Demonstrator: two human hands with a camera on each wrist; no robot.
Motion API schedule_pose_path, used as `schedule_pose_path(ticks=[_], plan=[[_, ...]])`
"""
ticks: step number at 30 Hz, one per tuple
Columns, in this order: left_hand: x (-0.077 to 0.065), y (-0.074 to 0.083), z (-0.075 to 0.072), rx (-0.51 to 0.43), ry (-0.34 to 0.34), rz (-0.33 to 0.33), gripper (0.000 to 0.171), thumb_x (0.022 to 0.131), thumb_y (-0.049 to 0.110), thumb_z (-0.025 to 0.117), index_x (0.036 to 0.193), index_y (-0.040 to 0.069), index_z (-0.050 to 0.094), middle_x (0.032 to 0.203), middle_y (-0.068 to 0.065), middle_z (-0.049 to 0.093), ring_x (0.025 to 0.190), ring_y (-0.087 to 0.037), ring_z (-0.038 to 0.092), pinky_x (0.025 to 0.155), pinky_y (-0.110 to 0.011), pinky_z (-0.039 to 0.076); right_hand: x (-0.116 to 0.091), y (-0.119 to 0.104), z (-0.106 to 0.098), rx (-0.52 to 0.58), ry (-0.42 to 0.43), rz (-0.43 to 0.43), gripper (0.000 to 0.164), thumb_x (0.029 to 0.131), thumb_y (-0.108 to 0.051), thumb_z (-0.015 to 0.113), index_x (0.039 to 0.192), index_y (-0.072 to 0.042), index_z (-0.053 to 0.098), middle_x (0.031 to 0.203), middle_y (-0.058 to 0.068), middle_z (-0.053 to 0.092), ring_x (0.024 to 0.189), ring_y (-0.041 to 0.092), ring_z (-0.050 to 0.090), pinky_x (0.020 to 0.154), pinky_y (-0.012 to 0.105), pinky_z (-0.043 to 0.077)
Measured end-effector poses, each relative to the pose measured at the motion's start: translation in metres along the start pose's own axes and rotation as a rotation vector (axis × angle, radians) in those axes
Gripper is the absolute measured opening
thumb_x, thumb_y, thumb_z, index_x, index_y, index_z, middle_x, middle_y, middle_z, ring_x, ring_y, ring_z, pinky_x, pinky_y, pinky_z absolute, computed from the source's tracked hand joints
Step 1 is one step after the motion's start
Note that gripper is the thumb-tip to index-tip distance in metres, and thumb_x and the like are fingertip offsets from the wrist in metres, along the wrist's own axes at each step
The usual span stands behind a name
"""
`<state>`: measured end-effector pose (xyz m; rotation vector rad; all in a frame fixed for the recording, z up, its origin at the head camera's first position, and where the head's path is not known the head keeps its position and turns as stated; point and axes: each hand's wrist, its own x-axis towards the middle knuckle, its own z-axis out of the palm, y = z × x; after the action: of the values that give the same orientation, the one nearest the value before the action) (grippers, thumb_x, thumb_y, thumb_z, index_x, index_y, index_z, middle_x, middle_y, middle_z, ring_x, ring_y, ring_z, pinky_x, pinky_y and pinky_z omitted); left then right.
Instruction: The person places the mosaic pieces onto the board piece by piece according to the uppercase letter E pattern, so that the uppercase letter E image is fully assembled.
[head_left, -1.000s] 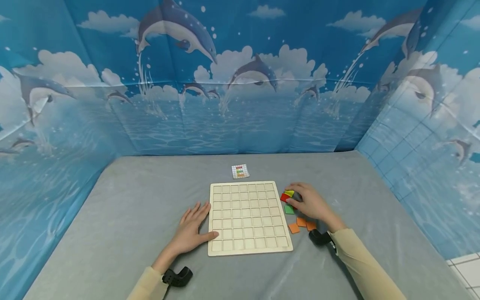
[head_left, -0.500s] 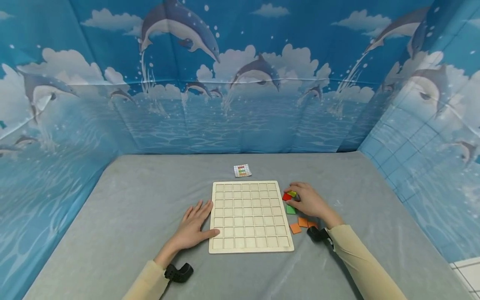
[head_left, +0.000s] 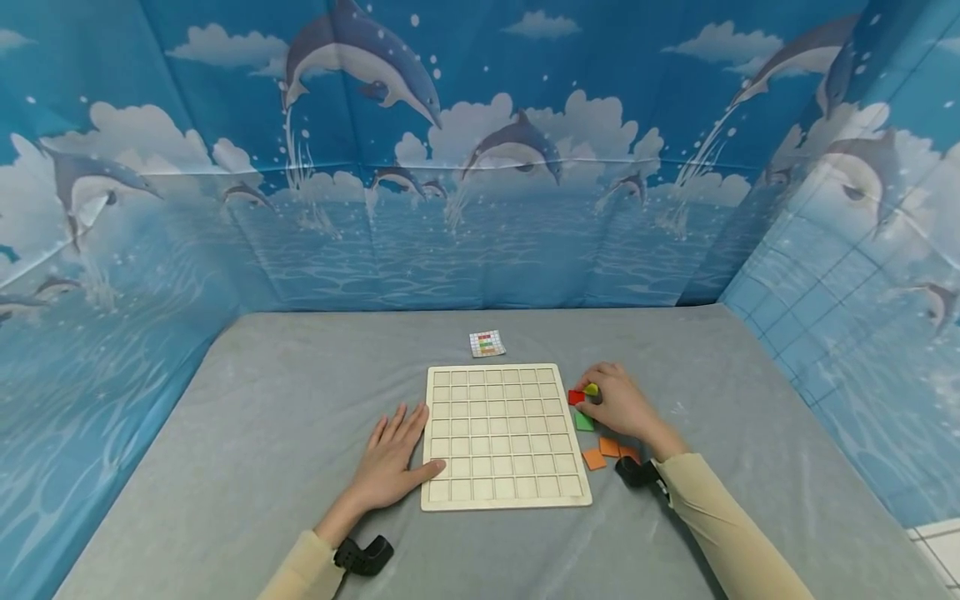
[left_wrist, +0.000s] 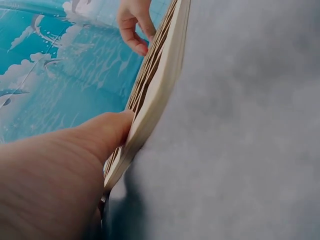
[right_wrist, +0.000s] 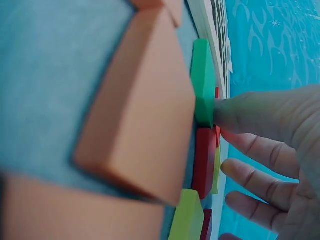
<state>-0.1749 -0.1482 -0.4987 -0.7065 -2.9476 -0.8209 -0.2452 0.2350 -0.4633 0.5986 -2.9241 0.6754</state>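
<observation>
My left hand (head_left: 392, 468) lies at the left edge of a pale wooden grid board (head_left: 506, 437), fingers straight and spread, thumb resting over the rim. In the left wrist view that thumb presses on the board's edge. Beyond the board's right side, my right hand (head_left: 621, 404) pinches a red square tile (head_left: 576, 397) between thumb and index finger. A yellow tile (head_left: 592, 389) shows under its fingers. Just below the thumb lies a green tile (head_left: 584, 422). In the right wrist view another red tile (right_wrist: 204, 162) and a yellow-green one (right_wrist: 186, 217) lie close by.
Several orange tiles (head_left: 594, 459) lie near the board's lower right, beneath the right wrist. A small printed card (head_left: 487, 343) with a coloured grid pattern sits behind the board. Grey cloth (head_left: 337, 375) covers the table; a dolphin-print curtain (head_left: 480, 258) stands around it.
My right fingers have closed in on the red tile, and the yellow tile has shifted slightly right, away from it. The left hand stays on the board. The head view has shifted a little.
</observation>
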Motion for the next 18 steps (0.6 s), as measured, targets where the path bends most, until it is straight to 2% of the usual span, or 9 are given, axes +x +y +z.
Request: schedule_pose_path(ticks=[7, 12, 18], plan=[[-0.0017, -0.0011, 0.0031, 0.006, 0.027, 0.004, 0.079, 0.091, 0.053, 0.053, 0.152, 0.011, 0.024, 0.155, -0.008, 0.02, 0.143, -0.03, 0.005, 0.11, -0.051, 0.0, 0.0011, -0.0032, -0.0033, -0.013, -0.028, 0.016, 0.02, 0.082, -0.016, 0.076, 0.098, -0.007, 0.07, 0.104, 0.012, 0.055, 0.094, 0.031, 0.044, 0.076, 0.051, 0.034], [-0.0022, -0.0031, 0.0045, -0.001, 0.049, 0.018, 0.073, 0.091, 0.053, 0.054, 0.15, 0.016, 0.032, 0.154, -0.008, 0.023, 0.142, -0.031, 0.007, 0.11, -0.053, 0.001, 0.0027, -0.0066, -0.0029, -0.018, -0.034, 0.042, 0.018, 0.082, -0.014, 0.076, 0.097, -0.006, 0.069, 0.101, 0.011, 0.055, 0.092, 0.03, 0.044, 0.076, 0.049, 0.036], [-0.0021, -0.003, 0.0032, 0.0, 0.054, 0.035, 0.07, 0.091, 0.053, 0.054, 0.149, 0.019, 0.035, 0.154, -0.009, 0.025, 0.142, -0.031, 0.007, 0.11, -0.053, 0.001, 0.0029, -0.0089, 0.0009, 0.026, -0.022, 0.068, 0.016, 0.082, -0.008, 0.075, 0.094, -0.007, 0.064, 0.093, 0.008, 0.055, 0.085, 0.026, 0.047, 0.072, 0.043, 0.043]])
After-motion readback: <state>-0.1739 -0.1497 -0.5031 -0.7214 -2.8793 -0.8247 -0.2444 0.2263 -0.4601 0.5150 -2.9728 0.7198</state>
